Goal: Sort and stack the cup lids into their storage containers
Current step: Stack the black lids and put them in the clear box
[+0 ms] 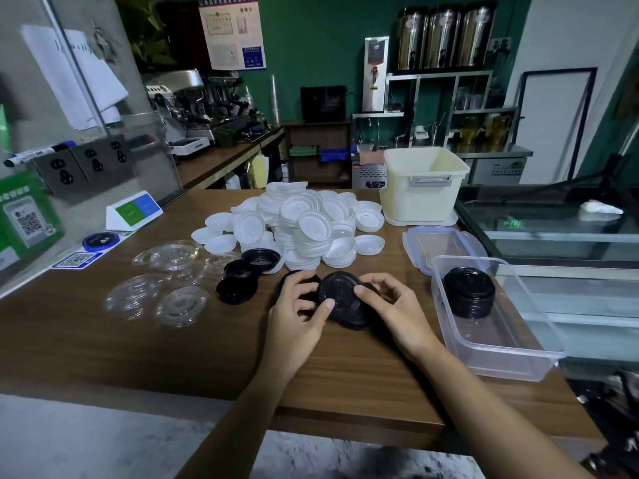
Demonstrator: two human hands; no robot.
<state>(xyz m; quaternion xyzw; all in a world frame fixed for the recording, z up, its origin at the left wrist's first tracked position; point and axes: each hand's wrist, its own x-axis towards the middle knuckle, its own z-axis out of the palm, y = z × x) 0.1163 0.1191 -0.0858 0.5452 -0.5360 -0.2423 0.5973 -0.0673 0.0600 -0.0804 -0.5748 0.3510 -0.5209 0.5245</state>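
Sorting step, black lids. The left hand (301, 305) and right hand (390, 305) together grasp the held black lids (340, 299) just above the counter (173, 340). Each thumb presses the domed top and the fingers curl round the rim. The lids appear to be being nested into one short stack. How many are in it cannot be told.

Just right of the right hand stands the clear rectangular container (491, 337), thin-walled and translucent. It already holds the stored black stack (469, 295) at its far end. The next move probably calls for squaring the rims and then setting the stack inside, on or beside the stored one.

Left of the left hand lie loose black lids (247, 271), glossy and round. Further left are clear lids (166, 281), flat, ribbed and nearly invisible. Beyond both hands a heap of matte white lids (304, 223) awaits, with a cream bin (422, 181) behind it.
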